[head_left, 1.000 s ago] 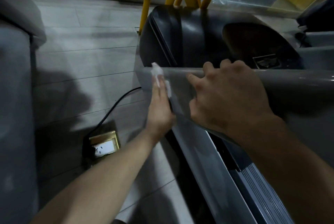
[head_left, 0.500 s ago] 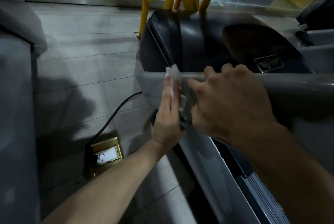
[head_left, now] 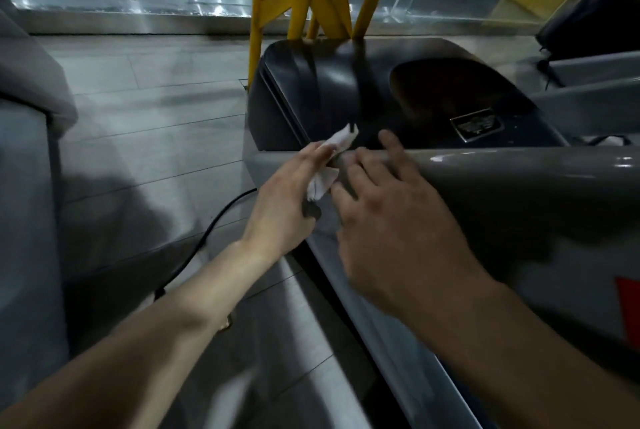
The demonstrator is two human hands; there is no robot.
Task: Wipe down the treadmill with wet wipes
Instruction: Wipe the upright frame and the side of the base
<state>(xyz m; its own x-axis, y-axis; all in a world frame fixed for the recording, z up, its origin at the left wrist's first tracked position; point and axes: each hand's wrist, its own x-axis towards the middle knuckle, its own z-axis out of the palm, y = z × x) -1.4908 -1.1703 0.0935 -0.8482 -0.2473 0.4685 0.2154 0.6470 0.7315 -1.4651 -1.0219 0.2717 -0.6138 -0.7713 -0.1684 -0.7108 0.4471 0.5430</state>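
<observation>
wet wipe: middle hidden under fingers of left hand, grip unclear | cable at 8 o'clock: lower end behind forearm | plate at 2 o'clock: text unreadable | treadmill: cut off at 3 o'clock edge

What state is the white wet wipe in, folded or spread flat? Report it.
Bunched, not spread: the white wet wipe shows creased ends poking out from under the left hand, pressed on the grey treadmill frame.

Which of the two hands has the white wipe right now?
The left hand presses the wet wipe against the treadmill's grey rail with straight fingers; the right hand rests bare on the rail beside it.
</observation>
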